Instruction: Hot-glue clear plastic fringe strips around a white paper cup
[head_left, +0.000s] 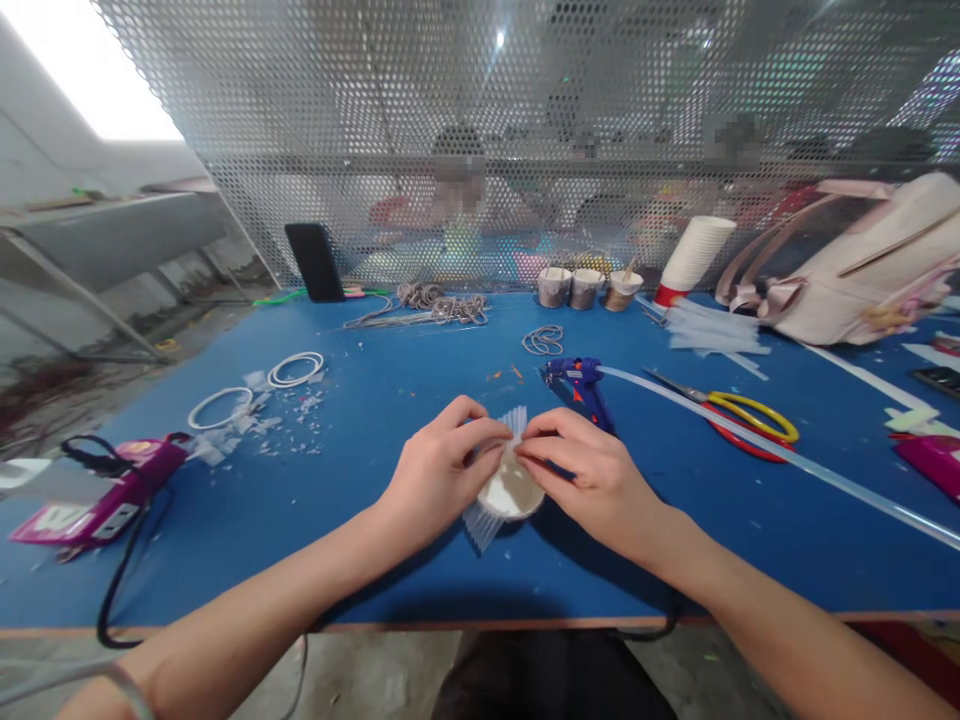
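Note:
Near the front middle of the table, a small white cup (pixel 513 492) shows its round open top. A pleated translucent strip (pixel 483 530) sticks out at the cup's lower left and again above its far rim. My left hand (pixel 448 458) pinches this strip at the far rim, thumb and fingers pressed together. From the other side my right hand (pixel 589 462) pinches at the same spot, fingertips almost touching the left ones. The fingers partly hide the far rim. Just beyond my right hand lies a blue glue gun (pixel 583 378) with a long clear glue stick (pixel 750 435).
Scissors (pixel 750 420) lie right of the glue gun. White rings (pixel 295 369) and scraps are at left, near a purple power strip (pixel 142 490). Cord bundles (pixel 459 308), small cups (pixel 586 288), stacked paper cups (pixel 694 258) and a pale bag (pixel 862 265) stand along the mesh panel (pixel 315 120).

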